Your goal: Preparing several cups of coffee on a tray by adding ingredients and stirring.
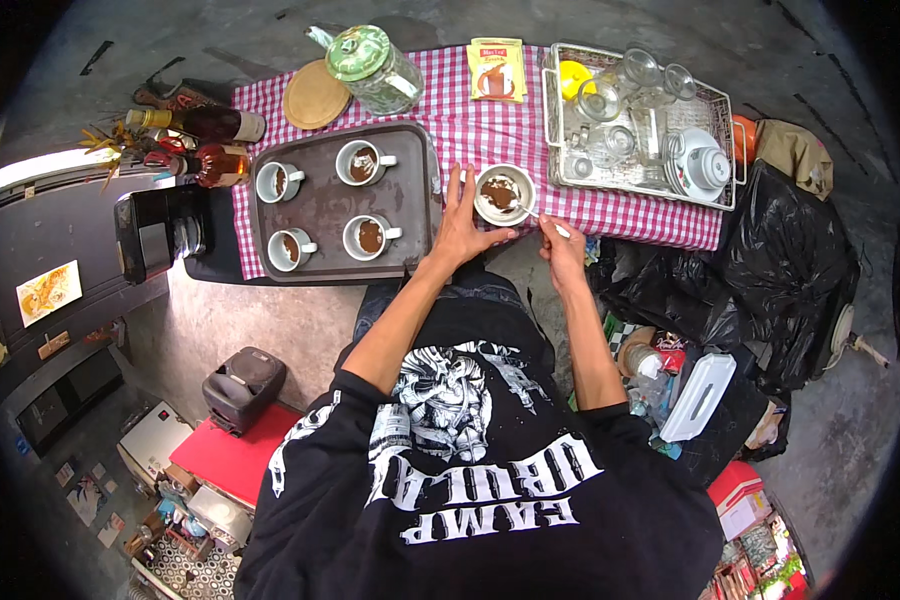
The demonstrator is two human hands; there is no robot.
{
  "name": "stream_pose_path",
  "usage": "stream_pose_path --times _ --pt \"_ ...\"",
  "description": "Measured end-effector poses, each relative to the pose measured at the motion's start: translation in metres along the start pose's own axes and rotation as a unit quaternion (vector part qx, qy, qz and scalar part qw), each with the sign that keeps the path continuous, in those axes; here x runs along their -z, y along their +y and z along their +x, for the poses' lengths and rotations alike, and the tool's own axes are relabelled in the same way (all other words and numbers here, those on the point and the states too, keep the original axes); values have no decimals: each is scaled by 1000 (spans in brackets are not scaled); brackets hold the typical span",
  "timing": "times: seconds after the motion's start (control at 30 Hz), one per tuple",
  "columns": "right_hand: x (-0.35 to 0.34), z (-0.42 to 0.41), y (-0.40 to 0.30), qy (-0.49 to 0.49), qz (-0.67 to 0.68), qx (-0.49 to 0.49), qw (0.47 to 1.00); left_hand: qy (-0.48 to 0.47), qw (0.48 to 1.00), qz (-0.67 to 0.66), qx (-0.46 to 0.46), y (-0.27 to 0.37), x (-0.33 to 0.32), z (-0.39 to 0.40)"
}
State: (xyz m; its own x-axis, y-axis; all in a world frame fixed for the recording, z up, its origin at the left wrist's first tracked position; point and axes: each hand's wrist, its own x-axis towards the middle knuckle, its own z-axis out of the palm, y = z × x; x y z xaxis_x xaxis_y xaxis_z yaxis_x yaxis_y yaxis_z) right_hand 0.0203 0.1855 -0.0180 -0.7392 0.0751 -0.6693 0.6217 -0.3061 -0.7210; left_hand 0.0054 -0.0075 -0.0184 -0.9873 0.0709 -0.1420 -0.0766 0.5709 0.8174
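Note:
In front of me a white bowl (pixel 530 192) stands on the table, holding brown powder (pixel 498 192) over a pale substance. My left hand (pixel 461 225) curves around the bowl's left and near sides, fingers spread along the wall and thumb below it. Pinched in my right hand (pixel 562 247) is a spoon (pixel 526 211), whose head dips into the bowl from the right. To the left lies a brown tray (pixel 315 214) with several white cups on it, among them a far cup (pixel 382 169) and a near cup (pixel 356 240). Brown powder and white matter show inside these cups.
Behind the tray are a green enamel teapot (pixel 375 75) and a round wooden board (pixel 315 95). A yellow packet (pixel 497 71) lies on the checked tablecloth (pixel 450 90). At right, a wire basket (pixel 557 142) holds glassware and bowls. Bottles (pixel 221 124) stand left; black plastic bags (pixel 780 262) sit right.

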Motion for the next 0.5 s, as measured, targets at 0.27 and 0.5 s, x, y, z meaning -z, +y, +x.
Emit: stream_pose_path --times 0.27,0.5 --pt "-9 -12 0 32 33 40 998 28 999 -16 -25 -21 27 -14" --pt "-54 -43 -5 67 7 84 994 76 992 -97 -32 -53 86 -33"
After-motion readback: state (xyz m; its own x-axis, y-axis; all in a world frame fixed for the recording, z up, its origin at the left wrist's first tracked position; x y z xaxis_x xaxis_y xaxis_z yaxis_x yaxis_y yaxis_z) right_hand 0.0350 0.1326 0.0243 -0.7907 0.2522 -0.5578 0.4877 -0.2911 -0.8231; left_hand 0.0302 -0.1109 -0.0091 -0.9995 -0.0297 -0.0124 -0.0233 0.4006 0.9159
